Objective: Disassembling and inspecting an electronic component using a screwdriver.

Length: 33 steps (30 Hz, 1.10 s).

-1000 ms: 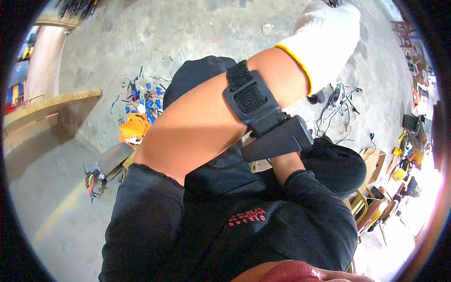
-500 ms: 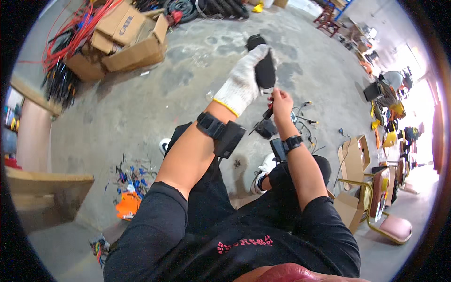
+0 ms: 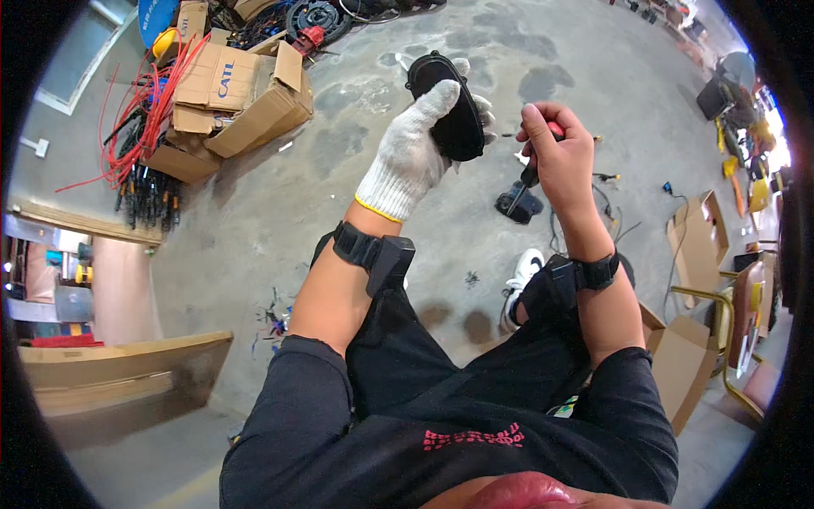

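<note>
Gloved in white knit with a yellow-edged cuff, the left hand (image 3: 405, 140) across from me grips a black, oval-ended casing (image 3: 460, 123), thumb laid over its face and fingers showing past its right edge. The casing is held up and tilted above the concrete floor (image 3: 365, 85). To its right, apart from it, the bare right hand (image 3: 560, 153) is curled round a screwdriver (image 3: 531, 174) with a red-and-black handle, its thin shaft slanting down and back toward the wearer. Both forearms carry a black strap (image 3: 356, 244). Lower down I can see a white shoe (image 3: 527, 270), and beyond it a small black part (image 3: 524, 208) on the floor, with loose cables (image 3: 607, 177) near it. Off to the right stand an open carton (image 3: 702, 237) and a gold-framed chair (image 3: 748, 310). Farther off, at the upper left, red cables (image 3: 166, 112) trail over cardboard boxes (image 3: 263, 110), near a black wheel (image 3: 315, 19).
</note>
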### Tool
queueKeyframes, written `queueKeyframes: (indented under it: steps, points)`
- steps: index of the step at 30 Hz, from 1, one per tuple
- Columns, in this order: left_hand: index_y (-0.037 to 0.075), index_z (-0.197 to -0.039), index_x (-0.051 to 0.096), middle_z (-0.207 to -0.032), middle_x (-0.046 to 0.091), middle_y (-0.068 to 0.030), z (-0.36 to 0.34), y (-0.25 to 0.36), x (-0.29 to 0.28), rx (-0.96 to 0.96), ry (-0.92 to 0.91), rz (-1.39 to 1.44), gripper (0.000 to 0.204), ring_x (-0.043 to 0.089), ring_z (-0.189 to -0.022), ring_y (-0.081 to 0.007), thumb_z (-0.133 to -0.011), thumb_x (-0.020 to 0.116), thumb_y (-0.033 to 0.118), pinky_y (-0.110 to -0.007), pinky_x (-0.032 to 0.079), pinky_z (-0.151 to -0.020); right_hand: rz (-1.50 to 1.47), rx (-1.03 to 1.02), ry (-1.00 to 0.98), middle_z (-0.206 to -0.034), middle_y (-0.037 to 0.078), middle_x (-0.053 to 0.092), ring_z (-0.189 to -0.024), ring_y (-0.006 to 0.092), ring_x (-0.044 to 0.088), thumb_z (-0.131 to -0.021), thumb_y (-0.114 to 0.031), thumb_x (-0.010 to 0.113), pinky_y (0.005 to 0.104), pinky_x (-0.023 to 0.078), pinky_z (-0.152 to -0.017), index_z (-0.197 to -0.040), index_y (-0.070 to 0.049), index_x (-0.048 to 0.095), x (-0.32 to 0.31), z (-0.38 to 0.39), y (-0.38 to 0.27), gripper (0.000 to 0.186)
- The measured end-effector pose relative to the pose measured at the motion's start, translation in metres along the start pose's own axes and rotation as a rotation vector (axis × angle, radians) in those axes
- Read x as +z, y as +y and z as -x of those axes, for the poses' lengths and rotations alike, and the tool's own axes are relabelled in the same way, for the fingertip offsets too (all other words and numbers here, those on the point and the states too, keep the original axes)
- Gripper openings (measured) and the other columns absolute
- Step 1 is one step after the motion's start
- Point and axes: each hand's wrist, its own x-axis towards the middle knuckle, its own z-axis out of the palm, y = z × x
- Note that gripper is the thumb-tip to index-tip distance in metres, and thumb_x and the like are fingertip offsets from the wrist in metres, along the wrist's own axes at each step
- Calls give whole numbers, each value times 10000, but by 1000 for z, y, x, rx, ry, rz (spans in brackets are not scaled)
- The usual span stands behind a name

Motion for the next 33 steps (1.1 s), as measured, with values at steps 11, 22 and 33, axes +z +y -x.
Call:
queueKeyframes:
  steps: [11,22,33]
  points:
    - [82,-1332,565,-1161,672,-100,-6,-11,15,-16,-50,-75,831,671,-1051,-229,-923,387,783,-396,577,-924,200,-436,-15,-815,79,672,-709,174,590,-871,-155,761,290,490,-669,-950,-28,711,10,-7,0,158]
    - [121,-1321,573,-1233,647,-99,3,-25,24,125,-18,-235,784,642,-1123,-257,-954,306,761,-417,549,-964,122,-433,1,-819,69,667,-697,139,578,-883,-156,764,270,483,-657,-948,-24,715,1,2,5,155]
    - [96,-1374,566,-1318,631,-118,9,-21,23,120,-55,-396,843,622,-1194,-239,-954,282,770,-378,514,-1020,81,-444,13,-826,53,672,-705,114,586,-885,-156,770,253,487,-658,-947,-26,716,1,10,3,155]
